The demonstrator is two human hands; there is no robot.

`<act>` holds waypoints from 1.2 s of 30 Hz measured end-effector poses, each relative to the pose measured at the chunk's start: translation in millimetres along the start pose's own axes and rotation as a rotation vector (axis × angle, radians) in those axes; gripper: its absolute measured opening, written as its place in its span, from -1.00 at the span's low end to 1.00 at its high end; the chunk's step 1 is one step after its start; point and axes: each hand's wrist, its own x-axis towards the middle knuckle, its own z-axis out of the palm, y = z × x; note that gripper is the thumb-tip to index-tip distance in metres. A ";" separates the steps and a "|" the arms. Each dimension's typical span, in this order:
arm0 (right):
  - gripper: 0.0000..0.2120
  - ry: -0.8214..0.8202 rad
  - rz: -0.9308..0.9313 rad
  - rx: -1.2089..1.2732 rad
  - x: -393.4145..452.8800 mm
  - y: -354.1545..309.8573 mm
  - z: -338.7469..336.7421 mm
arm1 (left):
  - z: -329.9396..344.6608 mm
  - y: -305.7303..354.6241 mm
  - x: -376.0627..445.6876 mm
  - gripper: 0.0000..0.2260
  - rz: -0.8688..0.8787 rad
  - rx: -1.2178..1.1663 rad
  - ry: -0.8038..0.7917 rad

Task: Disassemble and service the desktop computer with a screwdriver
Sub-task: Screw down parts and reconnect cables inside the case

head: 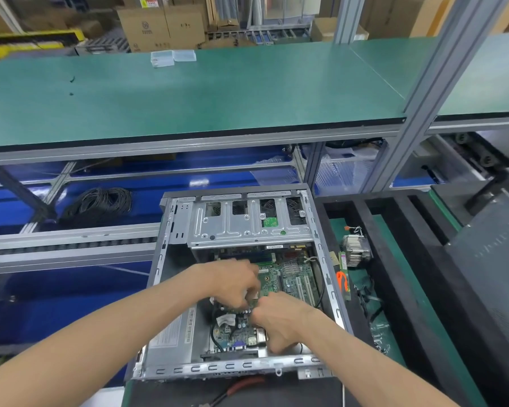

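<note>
Both hands deep inside the open computer case (323, 254).

Left hand (232, 282) and right hand (279, 315) meet over the green motherboard (294, 282), fingers curled and pinching at something small between them; what it is, I cannot tell. Heatsink (355, 248) sits on the surface just right of the case.

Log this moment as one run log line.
stage: inside open computer case | left hand: fingers curled at motherboard | right hand: same | held part: unclear | heatsink: outside case
</note>
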 end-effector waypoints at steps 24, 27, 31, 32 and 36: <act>-0.83 -0.078 0.109 0.163 7.0 3.6 5.6 | 41.1 32.3 -4.1 -0.63 -0.147 0.023 -0.117; -0.76 -0.116 0.154 0.231 8.5 4.2 8.1 | 42.6 34.2 -3.3 -0.65 -0.147 0.015 -0.137; -0.68 -0.168 0.246 0.332 12.1 2.2 9.2 | 41.2 33.7 -1.3 -0.72 -0.152 -0.059 -0.178; -0.67 -0.179 0.266 0.352 13.2 1.9 10.0 | 42.0 33.3 -0.4 -0.68 -0.160 -0.078 -0.182; -0.81 -0.212 0.299 0.370 14.5 1.1 10.5 | 46.8 32.7 2.2 -0.67 -0.189 -0.109 -0.175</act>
